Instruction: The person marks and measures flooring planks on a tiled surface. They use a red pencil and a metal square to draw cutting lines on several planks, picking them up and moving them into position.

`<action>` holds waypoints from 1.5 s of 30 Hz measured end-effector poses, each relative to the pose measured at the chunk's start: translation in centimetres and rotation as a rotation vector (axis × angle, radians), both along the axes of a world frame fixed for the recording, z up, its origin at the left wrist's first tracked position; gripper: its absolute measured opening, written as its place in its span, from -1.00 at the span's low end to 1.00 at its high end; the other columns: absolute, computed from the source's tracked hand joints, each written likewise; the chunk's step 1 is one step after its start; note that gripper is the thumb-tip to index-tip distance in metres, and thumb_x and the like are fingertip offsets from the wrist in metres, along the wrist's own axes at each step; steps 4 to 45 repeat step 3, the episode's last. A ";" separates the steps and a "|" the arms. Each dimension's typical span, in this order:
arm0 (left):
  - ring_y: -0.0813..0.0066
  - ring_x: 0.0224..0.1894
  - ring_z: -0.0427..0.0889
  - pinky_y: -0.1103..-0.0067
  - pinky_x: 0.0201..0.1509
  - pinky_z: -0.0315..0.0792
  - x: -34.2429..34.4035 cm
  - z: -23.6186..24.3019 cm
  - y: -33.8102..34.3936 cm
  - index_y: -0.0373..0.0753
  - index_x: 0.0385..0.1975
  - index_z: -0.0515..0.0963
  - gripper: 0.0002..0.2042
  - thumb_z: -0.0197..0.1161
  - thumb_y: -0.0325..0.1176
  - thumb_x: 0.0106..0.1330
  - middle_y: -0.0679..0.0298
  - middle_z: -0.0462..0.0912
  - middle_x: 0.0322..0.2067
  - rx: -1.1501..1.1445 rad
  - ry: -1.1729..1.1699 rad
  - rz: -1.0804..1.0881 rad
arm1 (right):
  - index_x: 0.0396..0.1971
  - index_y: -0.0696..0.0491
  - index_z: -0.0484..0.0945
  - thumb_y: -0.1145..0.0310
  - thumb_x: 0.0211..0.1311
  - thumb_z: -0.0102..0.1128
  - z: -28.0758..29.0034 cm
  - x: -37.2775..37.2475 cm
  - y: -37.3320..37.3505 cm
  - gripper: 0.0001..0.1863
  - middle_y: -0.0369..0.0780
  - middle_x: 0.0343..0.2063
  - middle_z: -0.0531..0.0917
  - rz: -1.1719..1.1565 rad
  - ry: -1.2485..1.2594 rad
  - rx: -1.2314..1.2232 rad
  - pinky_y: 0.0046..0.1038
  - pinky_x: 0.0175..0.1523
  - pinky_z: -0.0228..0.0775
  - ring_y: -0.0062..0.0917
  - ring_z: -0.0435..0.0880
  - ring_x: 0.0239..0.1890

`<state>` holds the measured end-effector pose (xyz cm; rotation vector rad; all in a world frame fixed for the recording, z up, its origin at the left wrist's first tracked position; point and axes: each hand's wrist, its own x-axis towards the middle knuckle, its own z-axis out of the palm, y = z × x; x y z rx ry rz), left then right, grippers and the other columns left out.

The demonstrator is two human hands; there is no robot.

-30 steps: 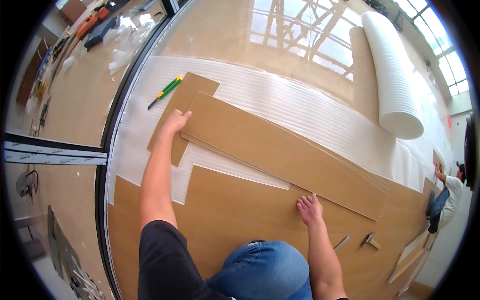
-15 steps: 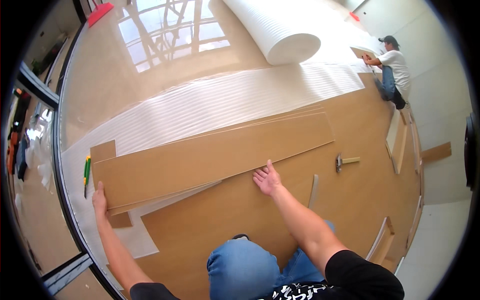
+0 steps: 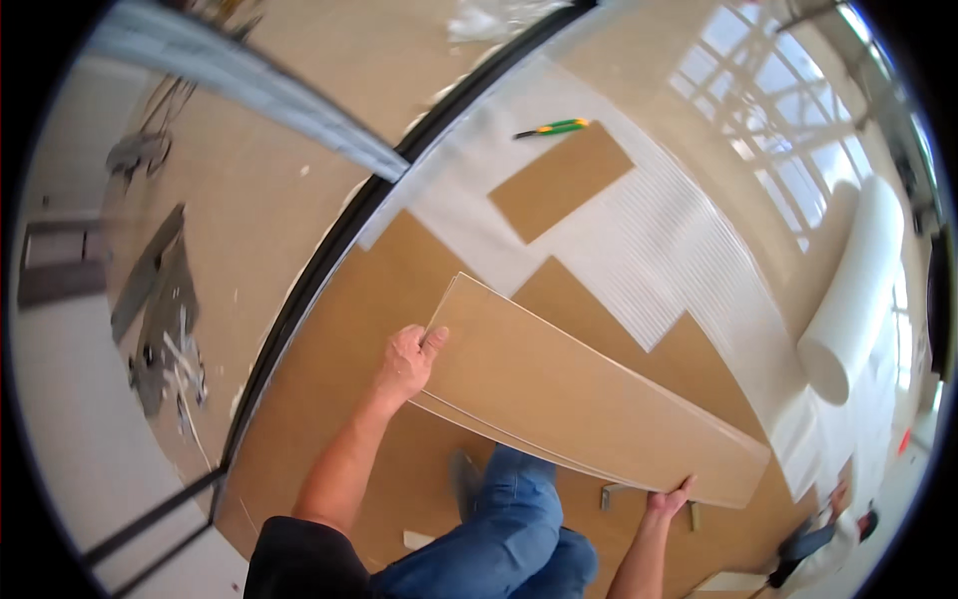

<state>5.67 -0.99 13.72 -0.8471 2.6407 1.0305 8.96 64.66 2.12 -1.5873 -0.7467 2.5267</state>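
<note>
Both of my hands hold a stack of long brown floor planks (image 3: pixel 589 384), lifted above the laid floor and slanting down to the right. My left hand (image 3: pixel 407 361) grips its near left end, thumb on top and fingers beneath. Along the right part of the near edge, my right hand (image 3: pixel 671 499) is closed on the boards, its fingers mostly hidden underneath. A short brown plank piece (image 3: pixel 562 183) lies on the white foam underlay (image 3: pixel 669 235), and a green and yellow utility knife (image 3: pixel 554 128) rests beside it.
A black door track (image 3: pixel 329 245) runs along the left. Near my right hand lie a grey metal bar (image 3: pixel 611 493) and a wooden handle (image 3: pixel 696 516), both partly covered. A white foam roll (image 3: pixel 853 290) stands at right; another person (image 3: pixel 833 544) crouches at lower right.
The planks have come up off the floor and swung round to the left with me. My right hand, spread at their edge before, now grips them. The view has turned toward the door track.
</note>
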 end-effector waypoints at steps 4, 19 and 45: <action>-0.24 -0.31 0.57 0.08 -0.21 0.43 11.4 4.9 -4.6 -0.35 -0.48 0.48 -0.40 0.12 0.16 0.57 -0.17 0.55 -0.43 -0.019 0.036 0.136 | 0.59 -0.12 0.19 -0.19 0.58 -0.05 15.4 1.4 -12.1 -0.25 -0.17 0.59 0.21 0.129 0.085 -0.143 0.20 0.61 0.03 -0.08 0.17 0.60; -0.24 -0.31 0.57 0.08 -0.21 0.43 11.4 4.9 -4.6 -0.35 -0.48 0.48 -0.40 0.12 0.16 0.57 -0.17 0.55 -0.43 -0.019 0.036 0.136 | 0.59 -0.12 0.19 -0.19 0.58 -0.05 15.4 1.4 -12.1 -0.25 -0.17 0.59 0.21 0.129 0.085 -0.143 0.20 0.61 0.03 -0.08 0.17 0.60; -0.24 -0.31 0.57 0.08 -0.21 0.43 11.4 4.9 -4.6 -0.35 -0.48 0.48 -0.40 0.12 0.16 0.57 -0.17 0.55 -0.43 -0.019 0.036 0.136 | 0.59 -0.12 0.19 -0.19 0.58 -0.05 15.4 1.4 -12.1 -0.25 -0.17 0.59 0.21 0.129 0.085 -0.143 0.20 0.61 0.03 -0.08 0.17 0.60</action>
